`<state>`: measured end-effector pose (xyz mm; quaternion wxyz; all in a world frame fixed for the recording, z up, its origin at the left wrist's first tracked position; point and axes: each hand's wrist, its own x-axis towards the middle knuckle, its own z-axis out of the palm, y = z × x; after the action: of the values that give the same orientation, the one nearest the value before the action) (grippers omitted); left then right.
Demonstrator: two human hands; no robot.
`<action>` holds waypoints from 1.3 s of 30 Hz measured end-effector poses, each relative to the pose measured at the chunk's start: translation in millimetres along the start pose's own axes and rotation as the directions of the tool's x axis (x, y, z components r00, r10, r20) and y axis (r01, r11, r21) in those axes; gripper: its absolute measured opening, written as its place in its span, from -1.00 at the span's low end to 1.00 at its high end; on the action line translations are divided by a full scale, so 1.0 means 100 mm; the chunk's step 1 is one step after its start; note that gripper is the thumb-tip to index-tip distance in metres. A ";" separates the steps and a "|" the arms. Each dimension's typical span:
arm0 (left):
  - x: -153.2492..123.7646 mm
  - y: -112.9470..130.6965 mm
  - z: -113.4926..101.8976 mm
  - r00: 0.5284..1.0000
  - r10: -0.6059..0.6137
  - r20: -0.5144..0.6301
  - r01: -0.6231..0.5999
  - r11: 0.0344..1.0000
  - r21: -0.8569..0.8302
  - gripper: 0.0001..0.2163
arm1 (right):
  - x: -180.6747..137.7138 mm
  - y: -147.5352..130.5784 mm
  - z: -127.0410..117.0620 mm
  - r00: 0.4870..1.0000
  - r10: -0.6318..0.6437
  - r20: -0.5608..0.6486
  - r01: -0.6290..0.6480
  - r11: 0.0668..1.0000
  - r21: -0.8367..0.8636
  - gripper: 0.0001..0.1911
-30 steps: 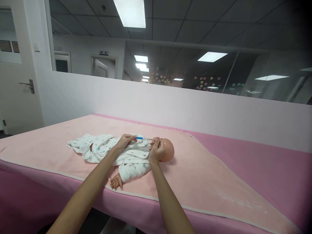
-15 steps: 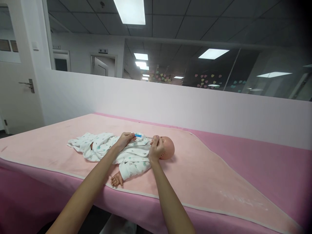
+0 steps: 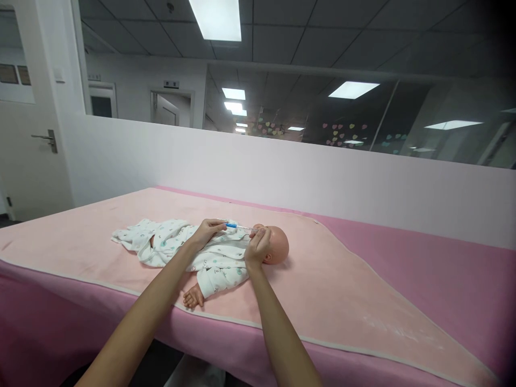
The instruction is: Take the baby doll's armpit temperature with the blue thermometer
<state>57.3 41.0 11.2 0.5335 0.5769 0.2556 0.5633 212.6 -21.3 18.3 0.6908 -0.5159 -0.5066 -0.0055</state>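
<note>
A baby doll (image 3: 278, 244) in a white patterned suit (image 3: 223, 252) lies on its back, its head to the right. My left hand (image 3: 207, 232) is closed over the doll's chest, pinching the blue end of a thin stick (image 3: 231, 225) with a pale, clear shaft. Its kind is too small to make out. The shaft points right, to the closed fingers of my right hand (image 3: 258, 247), which grip near its far tip beside the doll's face. That hand hides part of the face and the tip itself. One doll hand (image 3: 193, 296) rests palm up near the front edge.
A peach mat (image 3: 338, 290) with a white border covers much of the pink padded table (image 3: 403, 247). Behind it runs a low white wall (image 3: 282, 172) with a wide window (image 3: 322, 113) above. A door (image 3: 36, 161) stands at the far left.
The stick and my left hand have shifted slightly to the right. My right fingers have lowered and closed around the shaft's far end. The doll has not moved.
</note>
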 end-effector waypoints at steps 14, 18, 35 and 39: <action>0.01 -0.02 -0.01 1.000 -0.012 0.000 0.012 1.000 0.000 -0.67 | -0.01 0.06 0.03 0.999 -0.016 -0.031 0.018 0.998 0.062 -0.70; 0.01 0.00 0.01 1.000 -0.009 0.026 0.008 1.000 0.014 -0.66 | 0.06 0.00 0.03 1.000 -0.002 -0.021 0.004 0.996 0.092 -0.68; -0.17 0.24 0.28 0.913 -0.056 0.405 -0.217 0.774 0.595 -0.55 | -0.76 0.28 -1.69 0.914 -0.392 0.104 0.346 0.622 -0.702 -0.70; -0.20 0.30 0.25 0.855 -0.089 0.510 -0.330 0.665 0.670 -0.36 | -0.75 0.31 -1.59 0.920 -0.200 0.337 0.392 0.442 -0.807 -0.78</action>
<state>66.6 5.9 36.1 0.2617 0.8837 0.2724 0.2765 302.6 -159.5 -49.7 0.2762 -0.6911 -0.5815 -0.3287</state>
